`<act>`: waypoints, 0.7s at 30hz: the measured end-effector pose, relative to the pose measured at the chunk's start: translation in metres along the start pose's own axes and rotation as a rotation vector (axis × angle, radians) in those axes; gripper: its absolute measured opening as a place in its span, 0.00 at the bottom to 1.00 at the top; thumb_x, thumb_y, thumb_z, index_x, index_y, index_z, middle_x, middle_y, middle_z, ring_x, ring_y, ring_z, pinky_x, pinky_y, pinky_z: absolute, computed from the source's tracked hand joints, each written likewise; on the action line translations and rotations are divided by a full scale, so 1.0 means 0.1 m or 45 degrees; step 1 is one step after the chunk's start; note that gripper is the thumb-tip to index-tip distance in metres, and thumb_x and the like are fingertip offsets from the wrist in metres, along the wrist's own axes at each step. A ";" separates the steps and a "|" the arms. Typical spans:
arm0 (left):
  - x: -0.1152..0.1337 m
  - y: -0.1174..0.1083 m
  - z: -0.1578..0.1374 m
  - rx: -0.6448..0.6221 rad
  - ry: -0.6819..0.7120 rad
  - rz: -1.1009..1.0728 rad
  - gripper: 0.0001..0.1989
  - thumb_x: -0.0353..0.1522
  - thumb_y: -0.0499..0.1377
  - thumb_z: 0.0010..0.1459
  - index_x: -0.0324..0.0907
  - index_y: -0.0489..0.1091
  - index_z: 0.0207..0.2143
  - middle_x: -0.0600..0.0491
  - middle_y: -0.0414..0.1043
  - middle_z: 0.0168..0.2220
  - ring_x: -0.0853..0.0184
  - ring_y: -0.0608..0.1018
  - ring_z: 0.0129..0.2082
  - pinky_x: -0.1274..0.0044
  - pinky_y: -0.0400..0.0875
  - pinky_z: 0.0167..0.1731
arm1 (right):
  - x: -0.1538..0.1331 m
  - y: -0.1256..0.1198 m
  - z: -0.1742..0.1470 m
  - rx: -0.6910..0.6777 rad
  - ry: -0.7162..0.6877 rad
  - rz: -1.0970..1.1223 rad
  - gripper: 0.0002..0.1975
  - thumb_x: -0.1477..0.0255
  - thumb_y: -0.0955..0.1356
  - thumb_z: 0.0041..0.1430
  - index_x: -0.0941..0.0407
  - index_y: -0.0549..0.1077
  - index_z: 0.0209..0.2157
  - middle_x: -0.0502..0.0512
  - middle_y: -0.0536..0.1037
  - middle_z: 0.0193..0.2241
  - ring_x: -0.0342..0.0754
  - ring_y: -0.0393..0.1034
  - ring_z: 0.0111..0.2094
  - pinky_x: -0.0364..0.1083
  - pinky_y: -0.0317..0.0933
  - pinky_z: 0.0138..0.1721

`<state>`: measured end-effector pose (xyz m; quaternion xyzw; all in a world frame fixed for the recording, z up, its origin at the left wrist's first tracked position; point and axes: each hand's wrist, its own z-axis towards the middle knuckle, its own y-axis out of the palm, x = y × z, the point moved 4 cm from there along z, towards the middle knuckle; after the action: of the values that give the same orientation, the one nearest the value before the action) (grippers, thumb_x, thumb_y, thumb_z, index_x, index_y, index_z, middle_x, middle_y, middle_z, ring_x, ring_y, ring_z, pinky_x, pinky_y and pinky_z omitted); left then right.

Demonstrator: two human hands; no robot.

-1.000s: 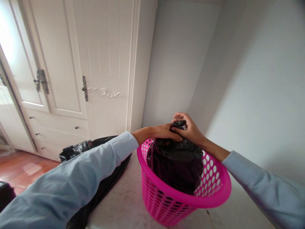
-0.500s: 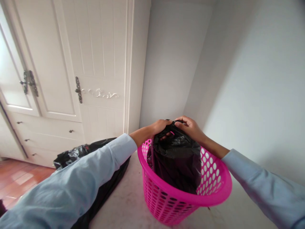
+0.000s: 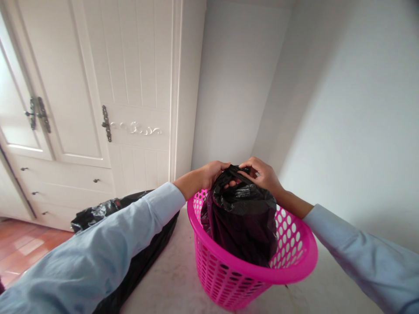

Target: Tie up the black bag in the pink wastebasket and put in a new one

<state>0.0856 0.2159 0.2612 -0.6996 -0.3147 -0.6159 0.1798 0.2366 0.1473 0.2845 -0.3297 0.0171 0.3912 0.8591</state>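
While both my hands meet at the top of the black bag [image 3: 242,222], my left hand [image 3: 211,171] has its grip closed on the gathered plastic from the left and my right hand [image 3: 262,174] pinches it from the right. It stands upright inside the pink basket [image 3: 248,272], which sits on the worktop [image 3: 173,283] near its far corner. Another black bag [image 3: 131,244] lies at the worktop's left edge, under my left sleeve.

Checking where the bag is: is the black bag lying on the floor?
No, the black bag sits inside the pink basket, both hands gripping its top.
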 end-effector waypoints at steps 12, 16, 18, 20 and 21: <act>0.04 0.01 -0.02 0.385 0.399 0.680 0.17 0.27 0.55 0.65 0.42 0.66 0.21 0.59 0.65 0.13 0.72 0.64 0.12 0.78 0.56 0.18 | -0.05 0.02 0.00 -0.107 -0.016 0.037 0.12 0.61 0.68 0.65 0.54 0.75 0.42 0.50 0.71 0.27 0.44 0.64 0.24 0.46 0.59 0.28; 0.06 0.00 0.00 0.408 0.456 0.776 0.12 0.29 0.54 0.66 0.42 0.66 0.27 0.60 0.64 0.14 0.72 0.68 0.13 0.79 0.59 0.19 | -0.02 0.08 0.00 -0.253 -0.032 0.077 0.19 0.57 0.73 0.59 0.56 0.74 0.45 0.52 0.72 0.32 0.43 0.63 0.25 0.45 0.61 0.28; 0.05 -0.01 0.02 0.404 0.422 0.700 0.13 0.30 0.52 0.67 0.41 0.66 0.27 0.60 0.65 0.15 0.71 0.69 0.13 0.79 0.60 0.19 | 0.03 0.10 0.00 -0.289 -0.009 0.048 0.22 0.56 0.74 0.57 0.57 0.74 0.46 0.53 0.72 0.33 0.43 0.63 0.26 0.46 0.61 0.29; 0.04 -0.01 0.03 0.390 0.375 0.581 0.14 0.31 0.51 0.68 0.41 0.66 0.28 0.58 0.68 0.16 0.70 0.72 0.15 0.79 0.63 0.19 | 0.08 0.11 0.00 -0.291 0.025 0.019 0.22 0.57 0.74 0.57 0.57 0.74 0.46 0.53 0.72 0.33 0.44 0.63 0.27 0.46 0.61 0.29; 0.03 -0.01 0.03 0.377 0.353 0.511 0.14 0.32 0.51 0.69 0.41 0.66 0.28 0.57 0.70 0.18 0.69 0.73 0.15 0.79 0.65 0.19 | 0.09 0.12 0.00 -0.288 0.041 0.014 0.21 0.57 0.73 0.57 0.57 0.74 0.46 0.53 0.72 0.33 0.44 0.63 0.27 0.45 0.61 0.29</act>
<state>0.0876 0.2192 0.2640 -0.6231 -0.2290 -0.6051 0.4395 0.2351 0.1591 0.2754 -0.4305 -0.0115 0.3901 0.8139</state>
